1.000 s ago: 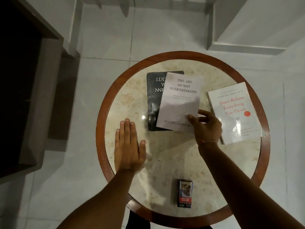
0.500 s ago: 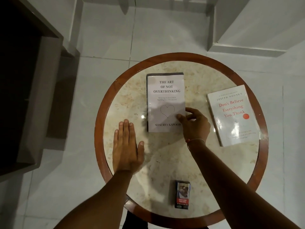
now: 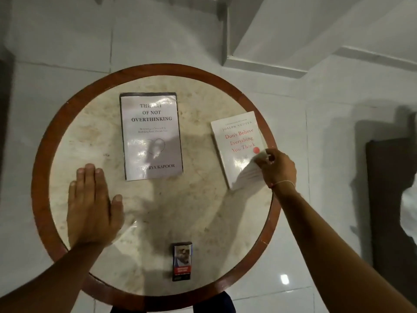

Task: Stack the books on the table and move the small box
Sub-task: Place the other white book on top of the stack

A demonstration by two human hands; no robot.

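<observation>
A grey book titled "The Art of Not Overthinking" [image 3: 151, 134] lies on top of a dark book, of which only a thin edge shows at its top. To the right lies a white book with red lettering [image 3: 237, 143]. My right hand [image 3: 276, 168] pinches that white book's lower right edge. My left hand [image 3: 93, 204] rests flat on the round table [image 3: 158, 199], fingers together, holding nothing. A small dark box [image 3: 182, 261] stands near the table's front edge.
The table has a raised brown wooden rim [image 3: 42, 141]. White tiled floor surrounds it. A white step or plinth [image 3: 266, 66] lies beyond the table at the back right, and dark furniture [image 3: 392, 199] stands at the right.
My right hand set the grey book squarely on the dark book, let go, and moved right to the white book, which it now grips. My left hand stayed flat.
</observation>
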